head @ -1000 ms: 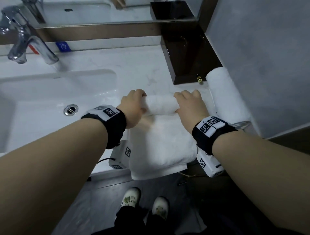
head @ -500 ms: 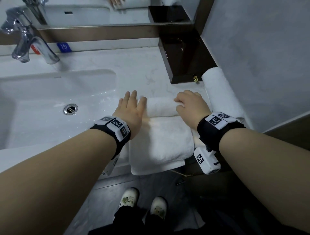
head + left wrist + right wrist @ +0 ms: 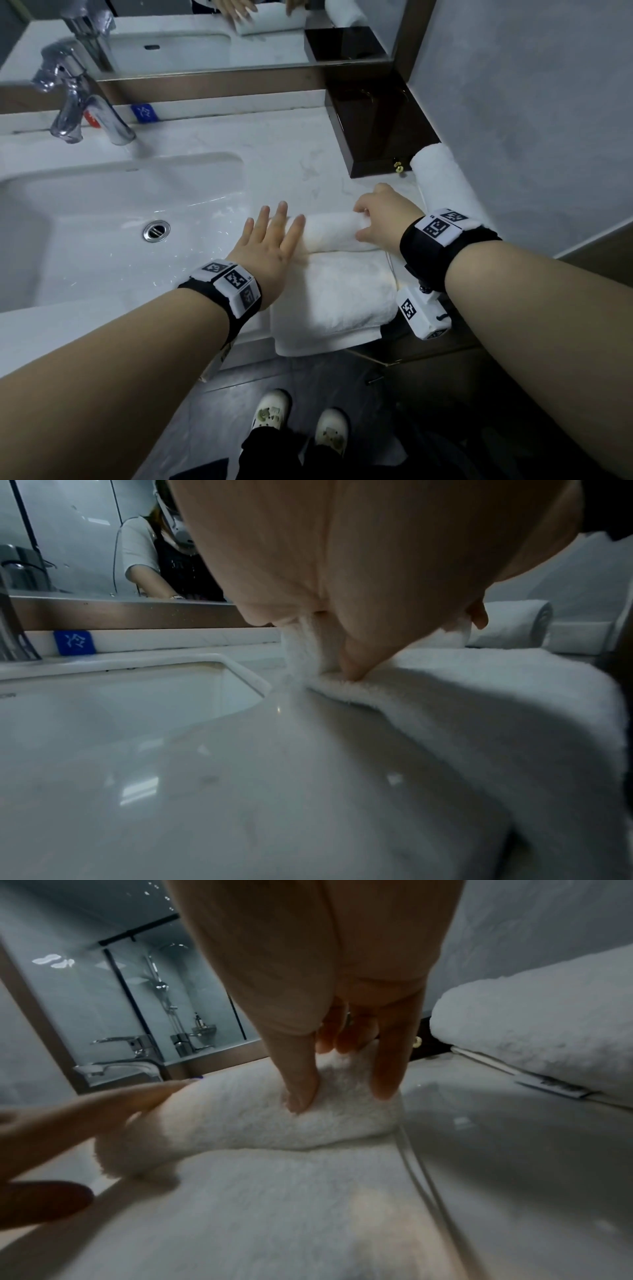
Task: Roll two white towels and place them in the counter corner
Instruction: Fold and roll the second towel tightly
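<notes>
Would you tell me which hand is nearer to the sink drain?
Left. The left hand rests on the towel roll's sink-side end, just right of the sink drain; the right hand grips the roll's far end.

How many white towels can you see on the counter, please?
2. One finished rolled towel lies along the right wall by the dark box; the other, a half-rolled towel, is at the counter's front edge under both hands. Mirror reflections not counted.
</notes>
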The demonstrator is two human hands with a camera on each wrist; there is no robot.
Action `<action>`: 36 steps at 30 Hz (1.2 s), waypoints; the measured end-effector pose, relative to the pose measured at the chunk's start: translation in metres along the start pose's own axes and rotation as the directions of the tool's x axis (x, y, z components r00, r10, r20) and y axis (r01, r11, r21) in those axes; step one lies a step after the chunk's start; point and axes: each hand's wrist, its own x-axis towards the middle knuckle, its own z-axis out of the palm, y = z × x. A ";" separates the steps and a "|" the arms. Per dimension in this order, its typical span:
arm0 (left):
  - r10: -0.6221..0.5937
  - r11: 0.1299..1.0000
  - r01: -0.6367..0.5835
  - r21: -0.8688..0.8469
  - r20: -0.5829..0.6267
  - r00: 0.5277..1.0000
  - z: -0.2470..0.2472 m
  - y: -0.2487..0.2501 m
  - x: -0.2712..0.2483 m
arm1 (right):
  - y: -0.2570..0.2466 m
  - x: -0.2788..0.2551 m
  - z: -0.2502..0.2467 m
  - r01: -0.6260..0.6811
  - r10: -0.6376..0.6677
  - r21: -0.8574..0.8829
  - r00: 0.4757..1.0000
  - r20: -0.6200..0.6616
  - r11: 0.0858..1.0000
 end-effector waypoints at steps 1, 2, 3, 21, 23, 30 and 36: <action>0.006 1.000 -0.006 -0.012 -0.002 1.000 0.002 -0.001 -0.002 | -0.001 -0.001 0.000 0.002 -0.002 -0.013 1.000 -0.003 1.000; 0.012 1.000 -0.013 -0.024 -0.005 1.000 0.004 -0.002 -0.003 | -0.002 -0.003 0.000 0.006 -0.006 -0.035 1.000 0.001 0.999; 0.024 0.999 -0.024 -0.035 -0.012 1.000 0.006 -0.003 -0.005 | -0.003 -0.005 0.001 0.013 -0.012 -0.059 1.000 0.007 0.998; 0.078 0.964 -0.034 -0.262 0.159 0.984 -0.041 0.021 0.044 | 0.007 -0.039 0.039 0.128 -0.136 -0.057 0.972 -0.193 0.990; 0.079 0.971 -0.048 -0.234 0.128 0.989 -0.037 0.024 0.045 | 0.009 -0.040 0.045 0.137 -0.136 -0.012 0.964 -0.228 0.990; -0.004 0.993 0.011 -0.115 0.060 0.998 -0.036 0.011 0.057 | 0.001 -0.042 0.054 0.089 0.003 0.338 0.965 -0.263 0.937; -0.167 0.985 0.163 -0.056 -0.093 0.981 -0.044 -0.025 0.071 | -0.002 -0.052 0.073 0.138 -0.127 0.235 0.990 -0.062 0.962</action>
